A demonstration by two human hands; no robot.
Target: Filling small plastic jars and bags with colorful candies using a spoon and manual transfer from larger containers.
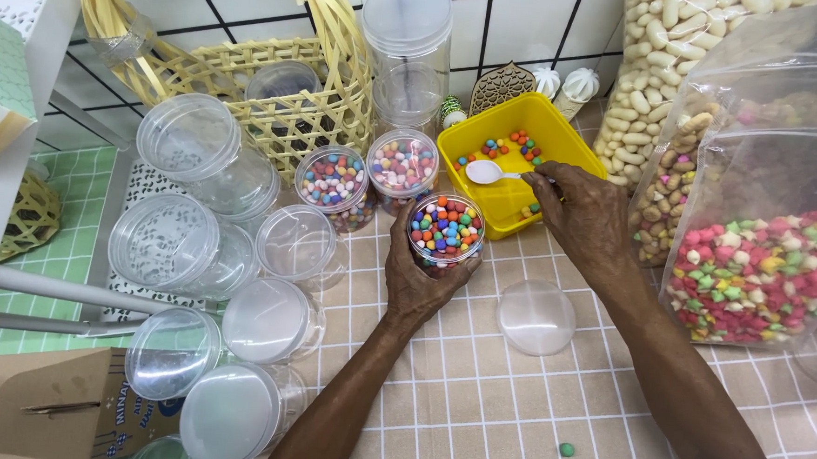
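**filling the jar from the yellow tray**

we take the yellow tray (pixel 563 126) as our landmark. just in front of it, touching its near edge, stands the clear jar (pixel 445 230), heaped with coloured round sweets. our left hand (pixel 420 281) is wrapped around the jar from below, steadying it. our right hand (pixel 585 211) sits at the tray's near right corner, fingers pinched on the handle of a white spoon (pixel 486 172) whose bowl hangs over the tray's middle and looks empty.

to the tray's left stand two more filled jars (pixel 403 164), and beyond them a scatter of empty lidded jars (pixel 188 136). a loose lid (pixel 536 316) lies in front of the tray, and one green sweet (pixel 566 449) lies well in front of that.

our judgement: the jar is near the brim, so we'd scoop small, tip slowly close over the mouth, and keep the jar hugged against the tray so that spills fall back in.
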